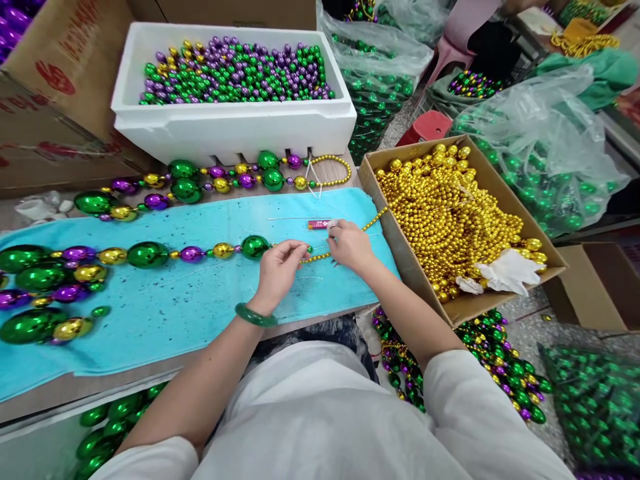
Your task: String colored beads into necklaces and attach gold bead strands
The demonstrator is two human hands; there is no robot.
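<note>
My left hand [281, 268] pinches the right end of a strand of large green, purple and gold beads [191, 254], just past a green bead; a green bracelet circles that wrist. To its right, my right hand [349, 245] has its fingers closed near a thin gold bead strand [373, 221] that runs into the cardboard box; what its fingertips hold is too small to make out. A small red packet [318, 225] lies on the turquoise cloth [200, 320] just above my right hand. More joined bead strands [40, 280] lie at the cloth's left end.
A white foam box [235, 123] of small beads stands at the back, with a finished-looking strand [185, 180] before it. A cardboard box [367, 173] of gold bead strands is at the right. Bags of green beads [380, 100] and piled strands [505, 367] lie beyond the table.
</note>
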